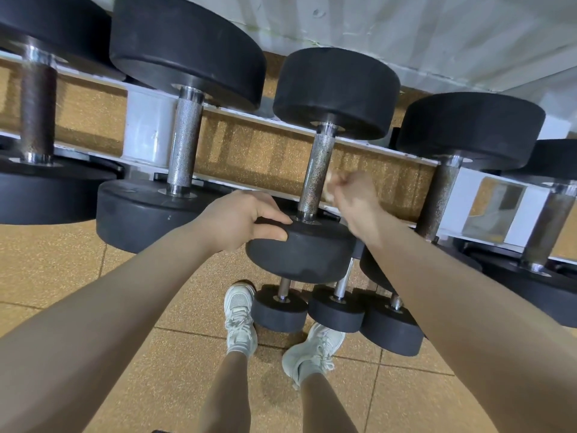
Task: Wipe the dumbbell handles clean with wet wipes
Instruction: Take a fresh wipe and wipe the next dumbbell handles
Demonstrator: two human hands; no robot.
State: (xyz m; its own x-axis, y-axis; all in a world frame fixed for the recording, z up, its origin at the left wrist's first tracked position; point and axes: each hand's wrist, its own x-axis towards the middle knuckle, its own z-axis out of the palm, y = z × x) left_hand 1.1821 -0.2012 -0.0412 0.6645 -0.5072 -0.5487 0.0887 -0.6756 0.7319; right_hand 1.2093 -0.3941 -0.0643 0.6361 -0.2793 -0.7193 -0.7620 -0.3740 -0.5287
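A black dumbbell lies across the white rack in the middle of the view, its knurled metal handle (316, 173) running between a far weight (335, 92) and a near weight (299, 251). My left hand (242, 218) rests on the near weight's top edge, fingers curled over it. My right hand (354, 193) is fisted just right of the handle's lower part, blurred, with a pale crumpled wet wipe (329, 189) showing at its fingers beside the handle.
More dumbbells fill the rack: a rusty-handled one (37, 110) at far left, a bigger one (184, 142) beside it, two more (443, 195) on the right. Small dumbbells (335, 310) sit on a lower shelf by my shoes (240, 320). A white wall stands behind.
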